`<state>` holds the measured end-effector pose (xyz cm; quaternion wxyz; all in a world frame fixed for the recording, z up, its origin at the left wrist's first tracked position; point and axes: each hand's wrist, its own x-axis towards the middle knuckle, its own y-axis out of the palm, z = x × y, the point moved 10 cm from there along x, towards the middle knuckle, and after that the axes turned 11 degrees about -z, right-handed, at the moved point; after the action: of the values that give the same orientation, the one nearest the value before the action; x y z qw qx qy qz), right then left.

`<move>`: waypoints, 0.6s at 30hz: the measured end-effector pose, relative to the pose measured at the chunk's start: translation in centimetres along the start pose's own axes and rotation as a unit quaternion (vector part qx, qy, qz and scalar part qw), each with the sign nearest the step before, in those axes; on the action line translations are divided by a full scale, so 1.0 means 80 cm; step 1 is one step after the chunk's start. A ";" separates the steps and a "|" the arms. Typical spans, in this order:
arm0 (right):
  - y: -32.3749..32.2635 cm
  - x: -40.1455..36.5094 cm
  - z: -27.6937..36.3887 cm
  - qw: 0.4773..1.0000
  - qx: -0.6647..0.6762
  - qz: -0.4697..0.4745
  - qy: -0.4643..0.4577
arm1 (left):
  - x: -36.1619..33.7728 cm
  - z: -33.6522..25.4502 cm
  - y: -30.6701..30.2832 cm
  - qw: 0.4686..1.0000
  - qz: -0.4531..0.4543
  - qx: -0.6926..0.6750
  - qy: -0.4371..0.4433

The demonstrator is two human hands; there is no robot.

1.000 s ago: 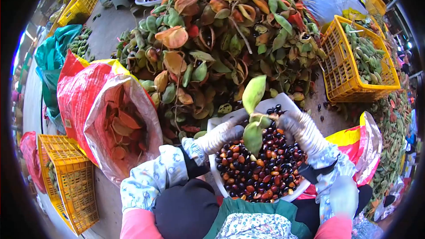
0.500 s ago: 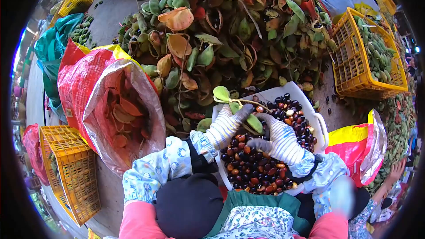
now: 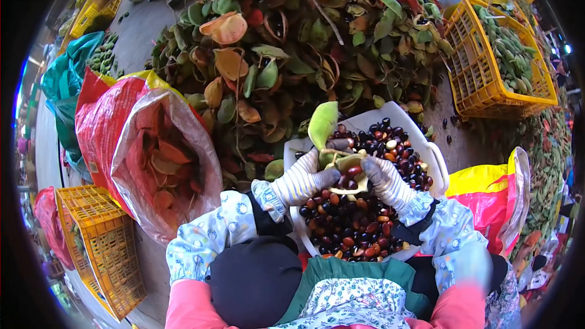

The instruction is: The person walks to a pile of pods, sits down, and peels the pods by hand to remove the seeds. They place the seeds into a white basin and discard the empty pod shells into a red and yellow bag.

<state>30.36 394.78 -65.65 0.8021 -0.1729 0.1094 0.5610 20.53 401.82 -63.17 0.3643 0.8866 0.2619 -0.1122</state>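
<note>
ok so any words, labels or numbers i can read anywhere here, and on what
None can be read.
Red sack: any print too blurred to read.
Yellow crate, white basin: no lettering shows.
Green pod, held by left hand and right hand: unmarked.

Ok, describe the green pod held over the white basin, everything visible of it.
The green pod is split open into leathery, boat-shaped halves. One half stands upright, smooth and yellow-green; the other lies spread lower down, showing a pale inner face. The gloved left hand grips it from the left and the gloved right hand from the right. It hangs above the white basin, over the dark and reddish seeds. Whether any seeds sit inside it cannot be told.
</note>
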 end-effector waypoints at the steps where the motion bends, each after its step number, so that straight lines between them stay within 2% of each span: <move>1: 0.002 -0.004 -0.020 0.998 0.047 0.020 0.046 | 0.001 -0.002 0.006 0.998 0.028 0.040 0.029; 2: 0.006 -0.009 -0.040 0.990 0.093 0.041 0.093 | 0.002 0.000 0.009 0.994 0.053 0.086 0.043; 3: 0.004 -0.011 -0.021 0.996 0.031 0.047 0.069 | 0.003 0.006 0.005 0.993 0.030 0.103 0.056; 4: 0.005 -0.009 -0.025 0.996 0.033 0.044 0.068 | 0.004 0.012 0.001 0.990 0.006 0.120 0.070; 5: 0.003 -0.006 -0.023 0.998 0.049 0.025 0.030 | 0.005 0.020 0.000 0.990 0.008 0.122 0.068; 6: 0.001 -0.004 -0.017 0.998 0.064 0.005 -0.009 | 0.009 0.023 -0.013 0.989 -0.047 0.122 0.065; 7: 0.001 -0.006 0.026 0.988 -0.098 -0.029 -0.113 | 0.013 0.028 -0.027 0.985 -0.102 0.121 0.064; 8: 0.007 -0.011 0.014 0.996 -0.077 0.006 0.045 | 0.020 0.039 -0.043 0.982 -0.148 0.094 0.063; 10: 0.008 -0.014 0.020 0.984 -0.166 -0.023 0.067 | 0.015 0.038 -0.043 0.976 -0.199 0.077 0.035; 11: 0.005 -0.012 0.024 0.985 -0.146 -0.091 -0.034 | 0.013 0.034 -0.036 0.977 -0.196 0.078 0.036; 12: 0.007 -0.015 0.013 0.988 -0.127 -0.088 -0.010 | 0.010 0.031 -0.023 0.981 -0.165 0.096 0.037; 13: 0.008 -0.011 -0.013 0.994 -0.043 -0.103 0.008 | 0.008 0.031 -0.012 0.984 -0.134 0.113 0.039; 14: 0.009 -0.006 -0.039 0.992 0.041 -0.116 0.026 | 0.007 0.020 0.003 0.981 -0.088 0.128 0.112; 16: 0.009 -0.001 -0.043 0.992 0.024 -0.122 0.006 | -0.004 0.012 0.008 0.958 -0.107 0.179 0.197; 17: 0.007 -0.001 -0.044 0.992 0.005 -0.128 -0.012 | -0.001 0.030 0.000 0.971 -0.120 0.142 0.149; 18: 0.009 -0.001 -0.035 0.992 0.004 -0.128 -0.010 | -0.002 0.033 -0.003 0.971 -0.120 0.141 0.148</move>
<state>29.73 393.81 -68.33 0.8690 -0.1765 0.0802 0.4553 20.28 400.03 -65.14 0.1765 0.8978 0.3993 -0.0585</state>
